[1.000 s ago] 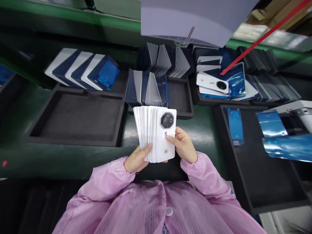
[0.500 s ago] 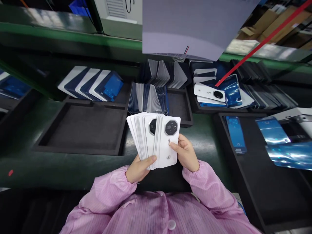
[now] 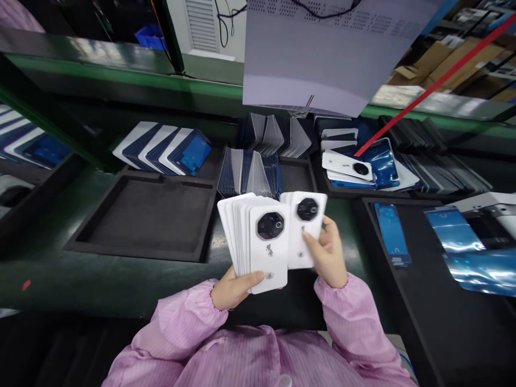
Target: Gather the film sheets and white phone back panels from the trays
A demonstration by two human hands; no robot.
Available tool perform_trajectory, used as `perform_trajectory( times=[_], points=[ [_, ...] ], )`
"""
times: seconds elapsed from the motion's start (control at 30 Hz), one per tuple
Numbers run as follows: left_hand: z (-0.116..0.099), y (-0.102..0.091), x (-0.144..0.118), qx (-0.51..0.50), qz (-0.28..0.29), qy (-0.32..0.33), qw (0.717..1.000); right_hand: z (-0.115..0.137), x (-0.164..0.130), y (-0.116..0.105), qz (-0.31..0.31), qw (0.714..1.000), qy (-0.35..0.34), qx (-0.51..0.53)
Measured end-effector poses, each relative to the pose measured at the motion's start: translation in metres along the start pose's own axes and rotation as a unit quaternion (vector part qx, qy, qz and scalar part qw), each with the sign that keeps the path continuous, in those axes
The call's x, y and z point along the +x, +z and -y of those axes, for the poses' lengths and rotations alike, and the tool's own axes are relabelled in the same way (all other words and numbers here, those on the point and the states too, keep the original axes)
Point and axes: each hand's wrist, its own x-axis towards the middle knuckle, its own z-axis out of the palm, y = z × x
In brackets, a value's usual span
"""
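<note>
In front of my body, my left hand (image 3: 236, 287) grips a fanned stack of white phone back covers (image 3: 269, 247) from below, thumb across the front one. That cover shows a black camera patch and small dark markings. To its right, my right hand (image 3: 328, 252) pinches a smaller bunch of white phone back covers (image 3: 308, 231), with its thumb on the face and fingers behind. The bunch's left edge lies close to the stack; whether they touch I cannot tell. Behind both stands a row of thin dark and white sheets (image 3: 250, 172) in a tray.
A black tray (image 3: 141, 215) lies at left, with white and blue panels (image 3: 161, 148) behind it. More white covers (image 3: 346, 164) lie at back right. Blue film sheets (image 3: 391, 231) rest on the right-hand tray. A paper sheet (image 3: 318, 59) and a red strip (image 3: 435, 83) hang overhead.
The right-hand bunch of covers has moved right, apart from most of the left stack, uncovering the left stack's front cover. The camera view has shifted slightly.
</note>
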Motion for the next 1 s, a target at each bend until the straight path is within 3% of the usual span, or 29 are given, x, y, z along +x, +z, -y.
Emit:
perform_trajectory(
  times=[0.13,0.37,0.57,0.77,1.0],
  points=[
    [0.005,0.002,0.001,-0.020,-0.008,-0.024,0.999,-0.007,-0.013,0.018,0.071,0.997,-0.010,-0.021],
    [0.006,0.001,0.005,-0.011,-0.024,-0.016,1.000,-0.007,-0.016,0.016,0.129,0.982,-0.047,-0.132],
    [0.007,-0.004,0.005,-0.011,0.012,-0.017,1.000,-0.007,-0.015,0.019,0.130,0.984,-0.018,-0.119],
    [0.005,-0.003,0.005,-0.021,0.003,-0.005,1.000,-0.015,-0.017,0.019,0.071,0.996,0.044,-0.005],
    [0.000,0.000,0.006,-0.040,-0.021,-0.005,0.999,-0.011,-0.018,0.020,0.025,0.998,0.048,0.013]
  ],
)
